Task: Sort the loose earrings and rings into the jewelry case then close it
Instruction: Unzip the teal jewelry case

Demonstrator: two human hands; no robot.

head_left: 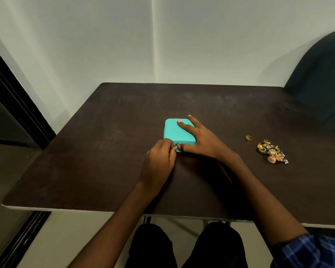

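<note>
A small turquoise jewelry case point(173, 132) lies shut in the middle of the dark brown table point(104, 151). My right hand point(201, 140) rests flat on its lid and right side, thumb against the front edge. My left hand point(160, 161) pinches the small metal zipper pull point(176, 144) at the case's front left corner. A heap of gold earrings point(272, 151) with green and pearl parts lies on the table to the right. A single gold ring point(249, 137) sits just left of the heap.
A dark chair back point(321, 78) stands at the table's far right corner. White walls rise behind the table. A dark door frame point(12, 105) runs along the left. My knees show below the table's front edge.
</note>
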